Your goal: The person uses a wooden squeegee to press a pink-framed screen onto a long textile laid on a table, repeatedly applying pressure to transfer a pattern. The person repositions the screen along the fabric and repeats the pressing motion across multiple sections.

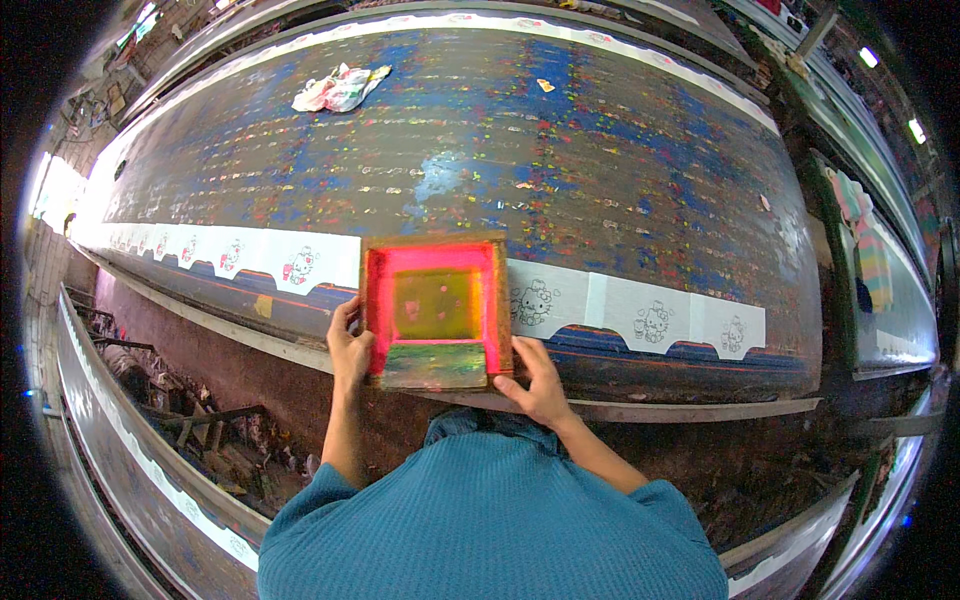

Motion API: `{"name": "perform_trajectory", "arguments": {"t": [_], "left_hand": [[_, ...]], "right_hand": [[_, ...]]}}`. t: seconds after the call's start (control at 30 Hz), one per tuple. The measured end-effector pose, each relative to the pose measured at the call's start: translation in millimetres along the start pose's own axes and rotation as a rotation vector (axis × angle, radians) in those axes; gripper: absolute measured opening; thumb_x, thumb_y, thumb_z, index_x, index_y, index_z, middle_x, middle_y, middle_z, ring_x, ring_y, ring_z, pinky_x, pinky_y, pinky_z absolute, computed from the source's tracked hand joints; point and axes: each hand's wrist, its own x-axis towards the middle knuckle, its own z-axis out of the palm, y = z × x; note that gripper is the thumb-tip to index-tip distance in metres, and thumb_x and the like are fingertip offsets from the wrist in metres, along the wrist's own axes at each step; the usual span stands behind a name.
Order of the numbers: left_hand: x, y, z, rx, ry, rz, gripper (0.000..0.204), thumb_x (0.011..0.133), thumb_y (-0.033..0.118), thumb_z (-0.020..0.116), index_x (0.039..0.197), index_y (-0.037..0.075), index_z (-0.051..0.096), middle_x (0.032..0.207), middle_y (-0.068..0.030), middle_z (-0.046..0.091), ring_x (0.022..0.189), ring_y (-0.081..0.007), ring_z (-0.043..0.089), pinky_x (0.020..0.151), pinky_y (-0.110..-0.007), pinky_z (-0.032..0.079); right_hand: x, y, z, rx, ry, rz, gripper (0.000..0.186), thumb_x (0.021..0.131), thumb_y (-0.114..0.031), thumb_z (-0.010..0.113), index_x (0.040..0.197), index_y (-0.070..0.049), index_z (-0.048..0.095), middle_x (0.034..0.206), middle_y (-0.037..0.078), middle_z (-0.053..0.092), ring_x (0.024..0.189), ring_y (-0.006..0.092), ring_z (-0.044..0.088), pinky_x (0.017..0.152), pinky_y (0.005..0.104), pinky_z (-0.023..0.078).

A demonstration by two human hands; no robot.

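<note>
A wooden screen-printing frame [503,300] lies over the near edge of the long table, its inner walls stained bright pink around a yellow-green mesh. Across its near end is a paint-smeared board [435,366]. My left hand [348,345] grips the frame's left side, and my right hand [540,385] has its fingers around the near right corner. Under and beside the frame runs a row of white cloth pieces [640,310] with scalloped edges. Those to the right carry black outlines of a cartoon cat; the pieces on the left [205,250] also show red.
The printing table [600,150] is spotted with blue, yellow and red paint. A crumpled stained cloth [342,88] lies toward its far side, where another white printed strip [460,22] runs along the edge. Further tables stand at the right [885,300] and lower left [150,450].
</note>
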Motion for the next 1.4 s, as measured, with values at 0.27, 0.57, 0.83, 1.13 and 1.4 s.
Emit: {"name": "perform_trajectory", "arguments": {"t": [0.27,0.57,0.83,1.13,1.4], "left_hand": [[3,3,99,-0.025,-0.108,0.171,0.06,0.071,-0.016,0.052,0.13,-0.006,0.056,0.12,-0.0138,0.064,0.115,-0.0227,0.062,0.101,-0.035,0.049],[-11,-16,145,0.009,-0.226,0.175,0.06,0.07,-0.015,0.053,0.13,-0.007,0.054,0.12,-0.0194,0.062,0.119,-0.0288,0.061,0.101,-0.035,0.048],[-14,-21,145,0.066,-0.25,0.224,0.061,0.071,-0.014,0.055,0.131,-0.007,0.055,0.122,-0.02,0.063,0.114,-0.0281,0.063,0.087,-0.031,0.053],[-20,-10,150,0.129,-0.224,0.17,0.059,0.071,-0.011,0.057,0.13,-0.005,0.056,0.118,-0.0216,0.063,0.114,-0.0346,0.061,0.1,-0.038,0.048],[-22,-8,151,0.196,-0.196,0.256,0.057,0.07,-0.011,0.056,0.128,-0.005,0.056,0.117,-0.0226,0.062,0.113,-0.0377,0.061,0.098,-0.04,0.049]], "right_hand": [[-17,19,-55,-0.114,0.269,0.081,0.064,0.086,-0.033,0.076,0.133,0.006,0.055,0.13,0.023,0.057,0.123,0.038,0.056,0.107,0.043,0.043],[-49,43,-69,-0.13,0.361,0.239,0.057,0.085,-0.032,0.076,0.126,0.003,0.06,0.124,0.019,0.06,0.119,0.035,0.058,0.104,0.0421,0.044],[-58,48,-72,-0.104,0.375,0.25,0.051,0.084,-0.026,0.076,0.123,0.004,0.062,0.12,0.018,0.063,0.116,0.0336,0.06,0.102,0.041,0.045],[-65,66,-76,0.126,0.402,0.312,0.045,0.093,-0.021,0.071,0.128,0.005,0.06,0.124,0.013,0.058,0.115,0.0244,0.059,0.101,0.0354,0.045],[-48,11,-64,-0.522,0.395,-0.021,0.05,0.083,-0.028,0.078,0.12,0.0,0.062,0.123,0.016,0.06,0.119,0.0343,0.056,0.103,0.0468,0.043]]}}
